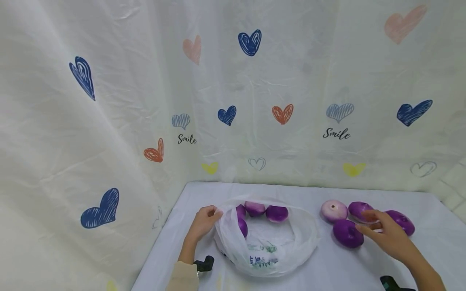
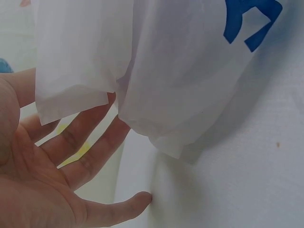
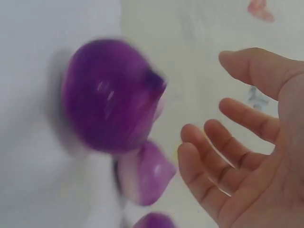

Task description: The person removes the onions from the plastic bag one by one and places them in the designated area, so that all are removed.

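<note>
A white plastic bag (image 1: 291,258) with printed lettering sits on the table with its mouth held wide, and several red onions (image 1: 276,214) show inside it. My left hand (image 1: 205,220) pinches the bag's rim on the left side; in the left wrist view, the plastic hangs between the thumb and fingers of that hand (image 2: 42,161). Over the loose red onions on the right is my right hand (image 1: 391,236), its fingers spread and holding nothing. Closest to its thumb lies a dark purple onion (image 1: 347,234). The right wrist view shows this onion (image 3: 107,97) apart from the fingertips.
A paler onion (image 1: 333,211) and two more purple ones, one behind (image 1: 356,208) and one at the right (image 1: 404,223), lie on the white-covered table (image 1: 306,193). A white curtain with printed hearts (image 1: 249,42) hangs behind the table and along its left side.
</note>
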A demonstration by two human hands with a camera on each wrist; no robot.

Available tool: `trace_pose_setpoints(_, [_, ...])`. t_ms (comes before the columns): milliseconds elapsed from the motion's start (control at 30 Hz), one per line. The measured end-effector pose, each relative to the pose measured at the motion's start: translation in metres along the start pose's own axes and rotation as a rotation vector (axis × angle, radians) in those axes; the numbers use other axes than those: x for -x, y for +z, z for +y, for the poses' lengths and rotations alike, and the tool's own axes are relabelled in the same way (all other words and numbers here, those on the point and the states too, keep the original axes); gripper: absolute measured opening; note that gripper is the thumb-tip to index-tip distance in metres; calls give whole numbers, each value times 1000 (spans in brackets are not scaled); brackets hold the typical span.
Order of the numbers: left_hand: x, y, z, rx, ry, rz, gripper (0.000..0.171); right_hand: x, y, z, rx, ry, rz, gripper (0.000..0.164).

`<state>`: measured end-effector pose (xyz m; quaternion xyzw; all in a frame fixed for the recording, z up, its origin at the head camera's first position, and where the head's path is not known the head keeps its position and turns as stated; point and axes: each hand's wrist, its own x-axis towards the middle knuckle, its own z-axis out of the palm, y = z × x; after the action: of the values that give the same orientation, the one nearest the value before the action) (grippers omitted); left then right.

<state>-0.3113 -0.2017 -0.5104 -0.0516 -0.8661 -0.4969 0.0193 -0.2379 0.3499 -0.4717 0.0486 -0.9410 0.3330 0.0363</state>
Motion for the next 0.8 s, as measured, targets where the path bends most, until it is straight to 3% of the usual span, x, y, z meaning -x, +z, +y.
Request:
trace_pose_setpoints(233, [0,-2,0,15,9,0,21,3,26,-59,-72,-209,174,35])
trace_pose_setpoints(333, [1,-2,0,16,7,2,22,1,45,-82,-134,-318,178,29])
trace_pose_setpoints(533, [2,-2,1,12,2,-2,21,-7,89,-119,-272,-493,67,27])
trace_pose_setpoints(800, [2,-1,2,20,4,-2,20,-22,140,-156,-345,-525,-172,34])
